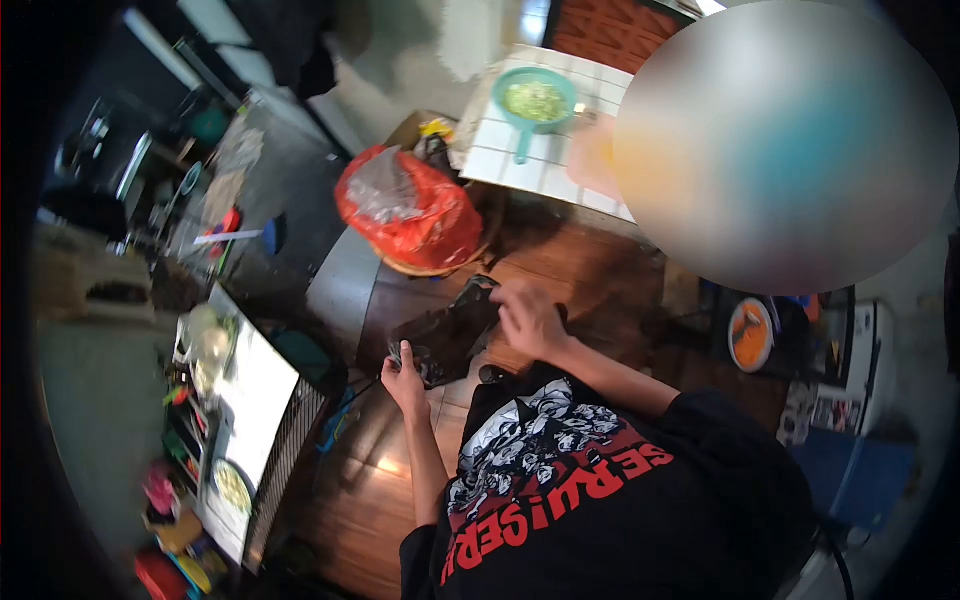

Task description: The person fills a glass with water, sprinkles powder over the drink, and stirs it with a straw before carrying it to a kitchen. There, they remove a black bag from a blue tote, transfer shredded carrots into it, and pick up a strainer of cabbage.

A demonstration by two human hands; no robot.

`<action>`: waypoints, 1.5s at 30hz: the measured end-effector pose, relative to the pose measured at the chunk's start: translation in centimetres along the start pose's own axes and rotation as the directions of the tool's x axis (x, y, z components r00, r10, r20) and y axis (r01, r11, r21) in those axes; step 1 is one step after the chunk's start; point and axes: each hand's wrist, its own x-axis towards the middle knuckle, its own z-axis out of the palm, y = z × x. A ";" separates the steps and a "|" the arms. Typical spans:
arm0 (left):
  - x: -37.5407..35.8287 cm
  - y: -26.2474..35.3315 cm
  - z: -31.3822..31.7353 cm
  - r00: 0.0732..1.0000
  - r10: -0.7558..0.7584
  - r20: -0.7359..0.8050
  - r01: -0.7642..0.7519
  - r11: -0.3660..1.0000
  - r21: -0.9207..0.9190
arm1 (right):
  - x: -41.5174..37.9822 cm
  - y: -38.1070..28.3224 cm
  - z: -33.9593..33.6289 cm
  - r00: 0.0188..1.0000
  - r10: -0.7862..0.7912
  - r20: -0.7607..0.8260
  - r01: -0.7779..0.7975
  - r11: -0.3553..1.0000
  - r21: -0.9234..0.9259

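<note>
My left hand [404,378] is closed on the lower left edge of a dark, thin plastic bag [450,325], thumb pointing up. At the bag's upper right side is my right hand [530,318], its fingers bent and blurred; whether it grips the bag cannot be made out. The dark bag hangs between the two hands, above the brown wooden floor [540,265]. Just beyond it stands a basket lined with a red plastic bag [430,220], with a clear plastic piece on top.
A white tiled counter [490,150] at the top holds a teal strainer [533,100] of pale shreds. On the left is a bright white table [255,400] with a bowl [232,487]. An orange-filled container [750,335] stands at right, below a large blurred patch.
</note>
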 end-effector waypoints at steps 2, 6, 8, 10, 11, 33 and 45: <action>-1.1 1.6 2.1 0.975 -0.012 0.222 -0.023 0.988 0.156 | -2.3 -0.3 -0.9 0.948 -0.105 0.300 0.043 0.978 0.205; -4.4 1.9 8.2 0.648 0.030 0.761 -0.267 0.945 0.190 | -8.0 8.9 3.6 0.736 0.325 0.594 -0.424 0.905 0.031; -7.4 4.0 10.7 0.480 -0.028 0.877 -0.375 0.897 0.234 | -11.5 15.8 4.2 0.640 0.380 0.668 -0.363 0.916 -0.173; -8.1 4.0 12.8 0.411 0.036 0.911 -0.709 0.641 0.295 | -16.5 22.0 3.6 0.632 0.503 0.590 -0.346 0.864 -0.366; -8.3 3.7 13.9 0.353 0.023 0.935 -0.733 0.628 0.261 | -16.5 20.6 0.5 0.580 0.698 0.420 -0.520 0.714 -0.468; -25.8 -5.5 37.6 0.422 -0.222 0.879 -0.158 0.936 0.313 | -29.1 28.1 -39.6 0.129 0.847 -0.516 -0.988 0.152 0.002; -26.8 -6.5 39.0 0.429 -0.294 0.854 -0.170 0.903 0.396 | -30.1 28.5 -37.4 0.008 0.735 -0.678 -0.958 0.201 0.206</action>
